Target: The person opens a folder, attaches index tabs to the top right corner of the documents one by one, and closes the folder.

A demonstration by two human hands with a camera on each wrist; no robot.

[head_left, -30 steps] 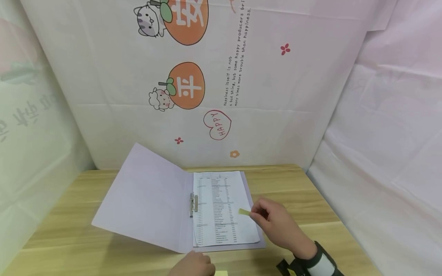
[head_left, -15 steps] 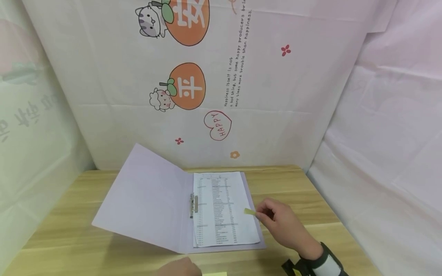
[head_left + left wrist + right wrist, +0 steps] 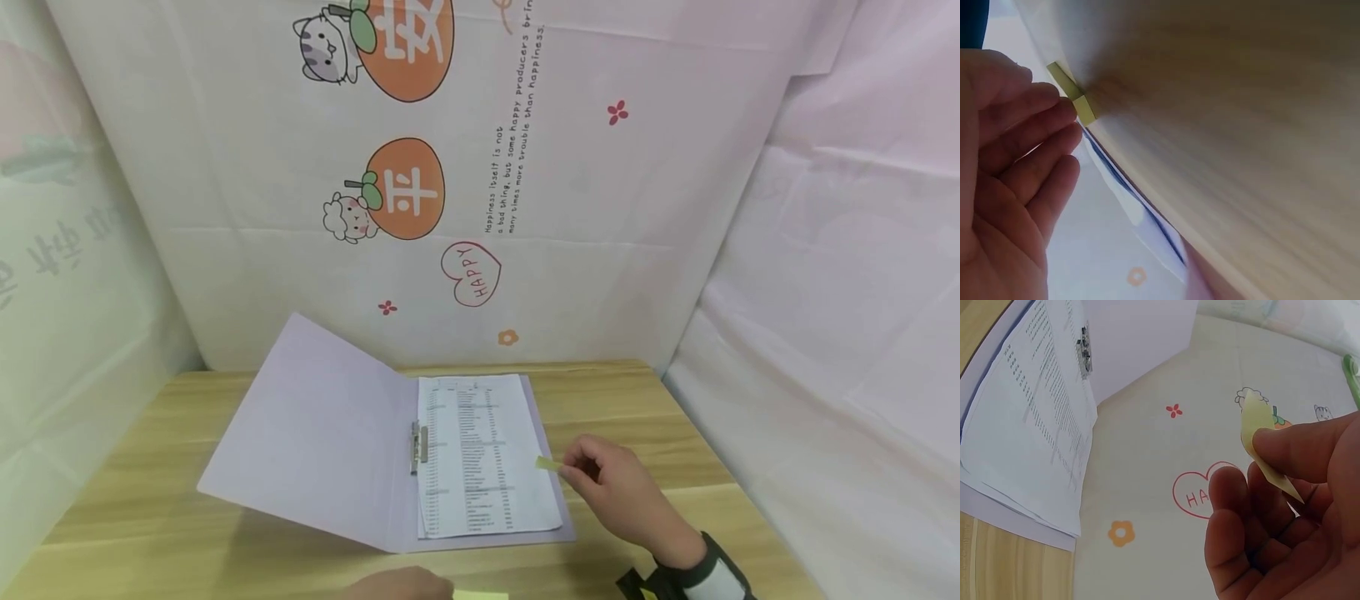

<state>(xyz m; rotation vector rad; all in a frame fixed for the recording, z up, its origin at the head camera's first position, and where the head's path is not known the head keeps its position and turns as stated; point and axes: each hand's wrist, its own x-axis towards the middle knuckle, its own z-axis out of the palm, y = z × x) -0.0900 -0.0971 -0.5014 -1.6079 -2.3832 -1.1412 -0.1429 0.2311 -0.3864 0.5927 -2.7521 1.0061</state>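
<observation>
My right hand (image 3: 618,492) pinches a small yellow sticky note (image 3: 547,463) between thumb and fingers, over the right edge of the printed sheets (image 3: 480,458). In the right wrist view, the thumb presses on the face of the note (image 3: 1257,419), whose lower end lies by the fingers. The sheets lie in an open lilac folder (image 3: 315,442) with a metal clip (image 3: 418,447) along its spine. At the bottom edge of the head view is my left hand (image 3: 401,584), partly cut off. In the left wrist view, its relaxed fingertips are at a yellow sticky-note pad (image 3: 1085,111) on the table.
The folder's cover stands raised at the left, above the wooden table (image 3: 637,400). A printed white cloth (image 3: 562,275) hangs behind the table, with more cloth along both sides. A green object (image 3: 1352,378) shows at the right edge of the right wrist view.
My right hand has moved a little to the right with the sticky note, toward the sheets' edge. The left hand has drawn back toward the near edge. The folder stays put.
</observation>
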